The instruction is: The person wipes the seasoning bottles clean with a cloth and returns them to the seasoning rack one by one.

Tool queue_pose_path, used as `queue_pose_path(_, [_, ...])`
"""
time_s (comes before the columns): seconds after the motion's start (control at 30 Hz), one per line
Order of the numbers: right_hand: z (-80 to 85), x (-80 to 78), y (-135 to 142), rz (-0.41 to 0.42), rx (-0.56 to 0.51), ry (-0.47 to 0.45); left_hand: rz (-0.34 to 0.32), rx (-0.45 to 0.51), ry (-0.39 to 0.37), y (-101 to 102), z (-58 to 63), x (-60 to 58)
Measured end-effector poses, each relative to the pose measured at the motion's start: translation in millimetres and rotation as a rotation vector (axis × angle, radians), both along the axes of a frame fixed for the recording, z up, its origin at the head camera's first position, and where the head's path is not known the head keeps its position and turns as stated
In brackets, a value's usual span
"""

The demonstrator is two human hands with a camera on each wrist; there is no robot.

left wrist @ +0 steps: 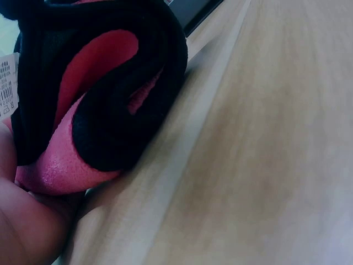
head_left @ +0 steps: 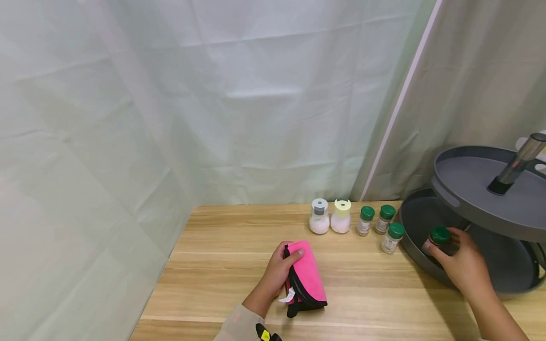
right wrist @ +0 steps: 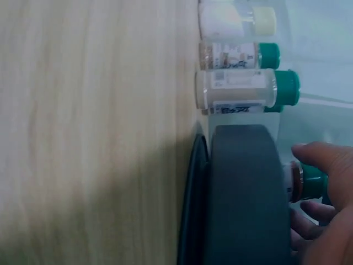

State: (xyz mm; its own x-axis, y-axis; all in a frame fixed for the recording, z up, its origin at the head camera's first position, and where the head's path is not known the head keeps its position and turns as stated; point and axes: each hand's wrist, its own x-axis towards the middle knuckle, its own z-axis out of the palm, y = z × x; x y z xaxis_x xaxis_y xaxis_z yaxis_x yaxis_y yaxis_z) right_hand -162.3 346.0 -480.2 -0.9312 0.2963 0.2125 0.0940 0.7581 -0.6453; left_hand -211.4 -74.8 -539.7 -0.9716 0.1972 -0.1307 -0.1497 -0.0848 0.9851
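Observation:
My left hand (head_left: 274,271) grips a folded pink cloth (head_left: 308,271) with black edging, its thumb on top and a white tag hanging from the near side. In the left wrist view the cloth's rolled layers (left wrist: 102,132) lie close over the wood. At the right, my right hand (head_left: 468,265) holds a spice jar (head_left: 440,235) by its green lid, thumb on one side and fingers on the other. This jar is inside the rim of the grey lower tray (head_left: 415,253). The right wrist view has the tray's wall (right wrist: 248,193) hiding the jar's lower part.
Three more green-lidded jars, one nearest the tray (head_left: 390,242), stand left of it. Beside them are a grey-topped shaker (head_left: 319,222) and a yellow-topped shaker (head_left: 341,222). The upper tray (head_left: 473,175), with a metal post (head_left: 518,163), overhangs the lower one. Curtains (head_left: 273,118) hang behind the table.

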Motion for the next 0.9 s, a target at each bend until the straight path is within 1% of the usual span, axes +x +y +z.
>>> queue_pose_path(0.13, [5.6,6.0,-5.2,-0.031,-0.041,0.113,-0.002,0.004,-0.006,-0.3,-1.0,-0.7])
queue_pose_path(0.23, [10.6,10.0,-11.7,-0.099,-0.092,0.187,-0.005,0.002,-0.004,-0.2,-1.3,-0.8])
queue_pose_path(0.33, [15.0,15.0,-21.1,-0.179,-0.145,0.207,-0.005,-0.001,-0.002,0.1,-0.8,-0.5])
queue_pose_path(0.4, [16.8,18.0,-27.9,-0.193,-0.168,0.215,-0.005,-0.005,-0.006,0.0,-1.0,-0.9])
queue_pose_path(0.47, [17.7,20.1,-34.7,-0.155,-0.165,0.232,-0.005,-0.006,-0.009,0.1,-0.8,-1.0])
queue_pose_path(0.6, [16.7,20.0,-46.1,-0.008,-0.122,0.289,-0.008,-0.004,-0.016,-0.4,-0.3,-1.2])
queue_pose_path(0.67, [14.8,18.9,-50.5,0.054,-0.111,0.297,-0.007,-0.007,-0.02,-0.5,0.1,-0.8])
queue_pose_path(0.77, [11.5,15.9,-55.7,0.117,-0.107,0.29,-0.007,-0.015,-0.027,-0.5,0.5,-0.5])
queue_pose_path(0.9, [7.1,10.2,-61.9,0.154,-0.111,0.237,-0.007,-0.02,-0.027,-0.5,0.6,-0.3])
